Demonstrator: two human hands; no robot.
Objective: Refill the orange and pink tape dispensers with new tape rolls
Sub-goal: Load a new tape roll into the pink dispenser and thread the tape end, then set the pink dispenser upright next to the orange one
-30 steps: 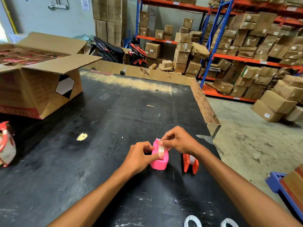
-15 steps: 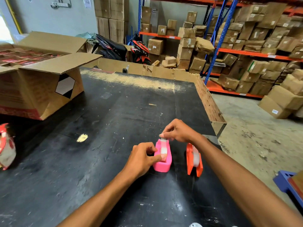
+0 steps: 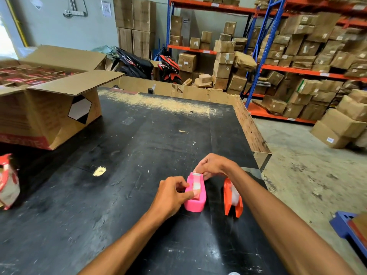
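Black bench (image 3: 139,155), viewed from above. Open cardboard box (image 3: 45,108) stands far to the left of the left hand (image 3: 170,195), at the bench's far side. Pink tape dispenser (image 3: 195,201) rests on the bench between both hands; the left hand curls around its near left side, thumb pressed on the tape strip on top. Right hand (image 3: 214,165), at the dispenser's far end, pinches the tape end at the cutter. Orange tape dispenser (image 3: 232,197) stands just right of the pink one, beneath the right forearm.
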